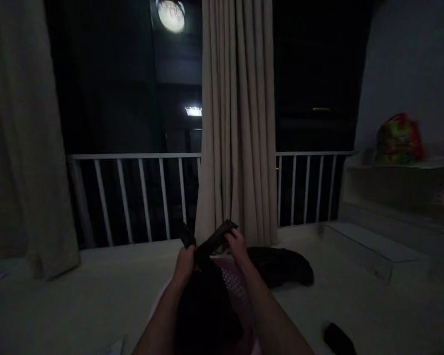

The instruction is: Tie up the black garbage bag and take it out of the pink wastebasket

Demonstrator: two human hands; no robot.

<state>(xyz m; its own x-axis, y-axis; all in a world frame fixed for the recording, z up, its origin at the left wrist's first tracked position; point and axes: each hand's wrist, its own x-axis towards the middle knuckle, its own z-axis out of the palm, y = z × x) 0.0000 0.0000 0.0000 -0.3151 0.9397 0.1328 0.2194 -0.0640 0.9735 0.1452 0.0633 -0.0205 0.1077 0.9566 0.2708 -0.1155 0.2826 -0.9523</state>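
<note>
The room is dim. My left hand (185, 263) and my right hand (237, 245) are both closed on the top edge of a dark garment (207, 296), holding it up in front of me; the cloth hangs down between my forearms. A pale pink patterned cloth (234, 281) lies beneath it on the light floor (96, 291). Just past my right hand lies another dark heap of clothing (281, 266).
A beige curtain (239, 123) hangs ahead in front of a white railing (133, 197) and dark window. A second curtain (22, 148) hangs at left. A ledge at right carries a colourful bag (398, 139). A small dark item (338, 339) lies at lower right.
</note>
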